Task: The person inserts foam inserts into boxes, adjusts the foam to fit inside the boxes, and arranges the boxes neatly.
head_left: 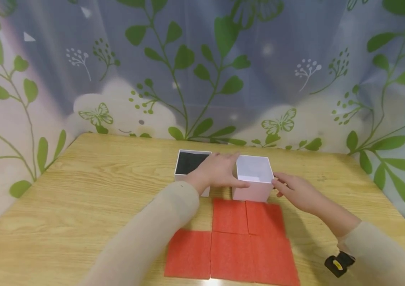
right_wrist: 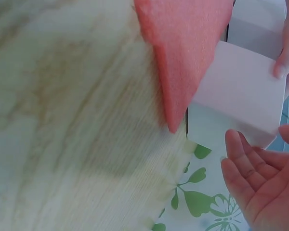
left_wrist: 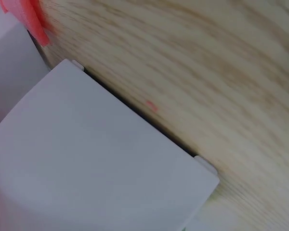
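An open-topped white box (head_left: 251, 192), bare white inside, stands just behind several red squares (head_left: 231, 250) of cloth or paper on the table. My left hand (head_left: 220, 169) holds this box at its left side, the thumb on its front face. At the opposite side, my right hand (head_left: 297, 190) has its thumb on the rim corner and its fingers bent along the side wall. To the left is a second white box (head_left: 206, 192) with dark material (head_left: 189, 162) in it, partly covered by my left hand. In the right wrist view, the held box (right_wrist: 243, 86) shows its plain front face.
The red squares lie edge to edge in two rows in front of the boxes. The wood-grain table (head_left: 91, 198) extends to both sides. A leaf-patterned curtain (head_left: 188, 79) hangs along its back edge. A black strap (head_left: 340, 264) is on my right sleeve.
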A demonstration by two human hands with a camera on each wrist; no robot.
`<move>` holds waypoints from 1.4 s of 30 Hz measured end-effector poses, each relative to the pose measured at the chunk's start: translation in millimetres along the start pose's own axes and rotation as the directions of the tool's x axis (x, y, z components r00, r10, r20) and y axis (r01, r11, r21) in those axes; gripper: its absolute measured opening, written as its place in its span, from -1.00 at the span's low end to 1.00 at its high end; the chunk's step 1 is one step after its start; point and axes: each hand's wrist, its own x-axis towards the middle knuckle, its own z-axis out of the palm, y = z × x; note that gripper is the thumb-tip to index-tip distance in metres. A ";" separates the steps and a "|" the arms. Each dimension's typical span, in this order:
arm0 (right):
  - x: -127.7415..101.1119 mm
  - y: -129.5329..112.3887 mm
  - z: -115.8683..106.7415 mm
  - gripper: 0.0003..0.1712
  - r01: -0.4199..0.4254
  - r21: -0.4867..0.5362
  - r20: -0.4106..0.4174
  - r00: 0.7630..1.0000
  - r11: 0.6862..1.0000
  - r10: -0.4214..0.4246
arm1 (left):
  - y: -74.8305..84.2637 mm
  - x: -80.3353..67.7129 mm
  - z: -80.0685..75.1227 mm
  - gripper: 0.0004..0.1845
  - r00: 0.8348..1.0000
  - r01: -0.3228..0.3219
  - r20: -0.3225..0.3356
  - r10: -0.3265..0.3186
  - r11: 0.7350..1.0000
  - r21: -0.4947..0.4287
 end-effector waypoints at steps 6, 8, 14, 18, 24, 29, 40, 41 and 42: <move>-13.7 -0.4 0.2 -0.40 0.040 0.007 0.043 0.998 0.999 -0.040 | -0.3 0.7 0.4 0.12 1.000 0.004 0.014 -0.004 1.000 -0.008; -19.2 -0.1 0.4 -0.40 0.044 0.002 0.063 0.997 0.999 -0.044 | -0.2 0.9 0.3 0.13 1.000 -0.001 0.013 0.001 1.000 -0.009; -29.6 2.8 7.5 -0.41 0.091 -0.009 0.135 0.987 0.996 -0.089 | -1.5 0.3 -2.2 0.12 1.000 0.008 0.028 -0.008 1.000 -0.014; -34.5 3.6 12.4 -0.43 0.161 -0.036 0.176 0.973 0.986 -0.152 | -2.3 1.5 -5.4 0.12 0.999 0.018 0.032 -0.018 1.000 -0.024; -41.4 2.5 13.3 -0.41 0.210 -0.107 0.202 0.962 0.972 -0.185 | -2.7 4.2 -6.2 0.13 0.999 0.012 0.033 -0.011 1.000 -0.022; -44.3 5.0 12.7 -0.45 0.203 -0.153 0.178 0.968 0.967 -0.175 | 1.8 0.2 -5.0 0.13 0.998 0.011 0.055 -0.009 0.999 -0.039; -34.4 13.4 19.9 -0.34 0.170 -0.216 0.195 0.972 0.961 -0.128 | -0.6 -0.1 -5.2 0.14 0.999 0.017 0.051 -0.015 0.999 -0.029; -34.7 14.0 21.1 -0.34 0.173 -0.216 0.193 0.972 0.961 -0.132 | -0.5 -0.1 -5.4 0.14 0.999 0.015 0.051 -0.014 0.999 -0.032; -35.1 14.5 22.1 -0.34 0.182 -0.222 0.191 0.972 0.958 -0.140 | -0.4 0.0 -5.6 0.14 0.999 0.013 0.051 -0.011 0.999 -0.034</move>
